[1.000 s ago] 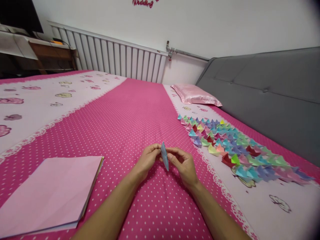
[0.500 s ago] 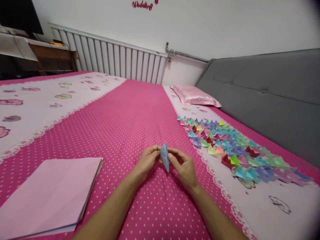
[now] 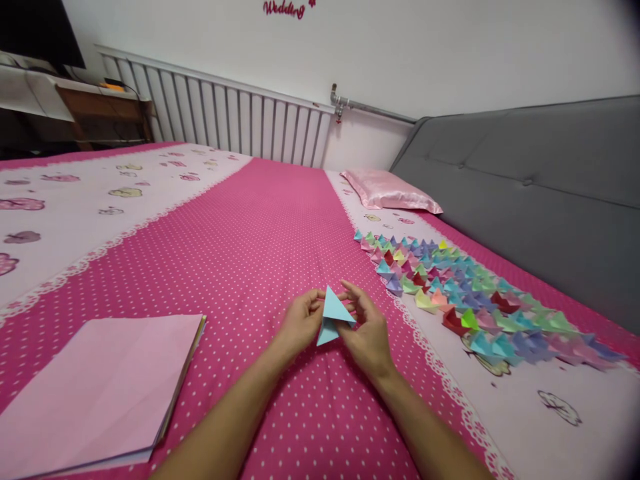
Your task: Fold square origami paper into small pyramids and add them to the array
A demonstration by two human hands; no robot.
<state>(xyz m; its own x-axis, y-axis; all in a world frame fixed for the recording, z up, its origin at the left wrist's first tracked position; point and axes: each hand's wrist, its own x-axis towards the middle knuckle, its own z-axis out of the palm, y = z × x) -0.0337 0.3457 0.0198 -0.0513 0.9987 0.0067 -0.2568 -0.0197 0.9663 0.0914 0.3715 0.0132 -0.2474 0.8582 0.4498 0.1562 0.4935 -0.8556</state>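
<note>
A light-blue piece of folded paper is held between my two hands, just above the pink dotted bedspread. Its triangular flaps stand apart, with an opening between the upper and lower ones. My left hand pinches its left edge between thumb and fingers. On the other side, my right hand has its thumb in the opening, and its fingers are behind the paper, partly hidden. Rows of small folded paper boats in many colours stand on the bed to the right.
A stack of pink and other coloured paper sheets lies at the lower left. A pink satin pillow rests against the grey headboard. At the back is a white radiator, with a desk and monitor at the far left.
The blue paper was a narrow, flattened shape seen nearly edge-on; now its flaps are spread open. My right hand's fingers have lifted and its thumb has moved inside the fold.
</note>
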